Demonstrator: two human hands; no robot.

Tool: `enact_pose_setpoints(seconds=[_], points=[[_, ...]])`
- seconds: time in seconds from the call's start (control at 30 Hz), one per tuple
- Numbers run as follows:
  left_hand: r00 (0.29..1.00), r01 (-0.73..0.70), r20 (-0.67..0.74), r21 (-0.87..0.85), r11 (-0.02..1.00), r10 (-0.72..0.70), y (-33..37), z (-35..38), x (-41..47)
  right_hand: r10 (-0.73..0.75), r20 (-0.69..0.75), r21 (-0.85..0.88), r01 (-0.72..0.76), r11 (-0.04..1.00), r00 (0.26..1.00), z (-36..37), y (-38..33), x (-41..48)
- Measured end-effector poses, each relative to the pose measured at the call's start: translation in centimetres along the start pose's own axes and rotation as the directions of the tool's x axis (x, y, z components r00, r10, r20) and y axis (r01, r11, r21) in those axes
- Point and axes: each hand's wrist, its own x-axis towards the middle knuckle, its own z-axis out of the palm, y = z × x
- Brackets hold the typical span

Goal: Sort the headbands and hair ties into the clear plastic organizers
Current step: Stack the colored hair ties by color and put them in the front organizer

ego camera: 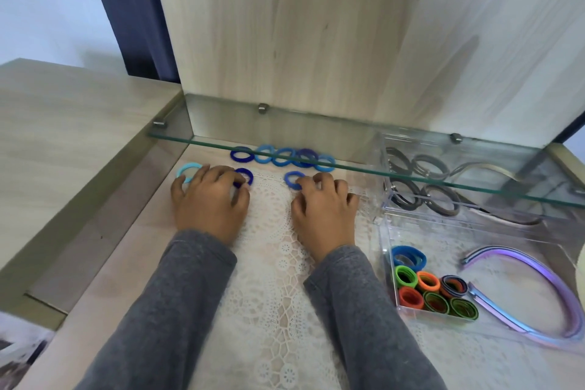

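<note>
Left hand (210, 199) spreads between a light blue hair tie (185, 171) and a dark blue hair tie (245, 175), pinch unclear. Right hand (323, 209) lies open, fingertips touching a mid-blue hair tie (292, 179). Best gather them together, then carry rightward to the clear organizer (386, 247) beside the right wrist.

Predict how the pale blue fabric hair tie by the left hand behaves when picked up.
The pale blue fabric hair tie looks fuzzy, so probably floppy and grippy. Small, thin: likely very light. Lying flat on pale wooden tabletop, it shouldn't roll.
</note>
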Motion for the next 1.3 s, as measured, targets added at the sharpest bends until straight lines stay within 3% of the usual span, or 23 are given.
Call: enact_pose_setpoints(seconds=[0.37,0.47,0.6,0.67,0.83,1.3], points=[[0.977,-0.148,0.136,-0.113,0.982,0.163,0.8,-0.6,-0.6,0.015,-0.101,0.078,-0.007,0.997,0.995,0.3,0.5,-0.2],[0.996,-0.067,0.048,-0.057,0.996,0.070,0.3,-1.0,-0.3,0.017,-0.123,0.129,-0.001,0.992,0.992,0.2,0.5,-0.3],[0.965,0.263,0.010,-0.041,0.964,-0.263,-1.2,-2.1,0.0,-0.050,-0.127,0.186,0.073,0.980,0.991,0.1,0.1,-0.4],[0.941,0.339,0.023,-0.063,0.939,-0.338,-1.8,-2.2,0.0,-0.089,-0.142,0.207,0.117,0.971,0.986,0.2,-0.4,-0.5],[0.934,0.358,0.014,-0.089,0.930,-0.358,-2.8,-1.9,0.2,-0.112,-0.189,0.212,0.152,0.965,0.976,0.5,-1.6,-0.7],[0.950,0.300,-0.045,-0.142,0.943,-0.309,-3.4,-1.4,0.7,-0.039,-0.262,0.086,0.063,0.994,0.964,1.2,-3.7,-1.5]])
